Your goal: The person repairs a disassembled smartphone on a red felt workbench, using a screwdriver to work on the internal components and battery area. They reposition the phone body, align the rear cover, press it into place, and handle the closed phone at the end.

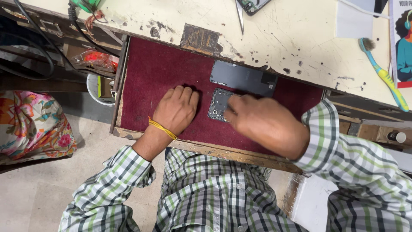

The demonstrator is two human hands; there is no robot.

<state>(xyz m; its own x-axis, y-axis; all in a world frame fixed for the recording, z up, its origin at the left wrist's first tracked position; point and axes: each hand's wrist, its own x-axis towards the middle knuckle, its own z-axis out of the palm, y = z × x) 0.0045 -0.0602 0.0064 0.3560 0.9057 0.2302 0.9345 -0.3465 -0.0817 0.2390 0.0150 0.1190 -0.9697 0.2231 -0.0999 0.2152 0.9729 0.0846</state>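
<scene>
The right hand [266, 124] lay over the opened phone [219, 104], its fingertips pressed on the phone's right edge; whether they pinched it or only rested there could not be told. The phone lay on the dark red cloth [154, 77] lining the pulled-out drawer [214, 151], sticking out at nine o'clock from that hand. The left hand [177, 110] was curled into a loose fist, knuckles down on the cloth, holding nothing visible, just apart from the phone at its nine o'clock. A yellow band [162, 127] circled the left wrist. At the phone's one o'clock, touching it, lay a dark back cover [242, 78].
</scene>
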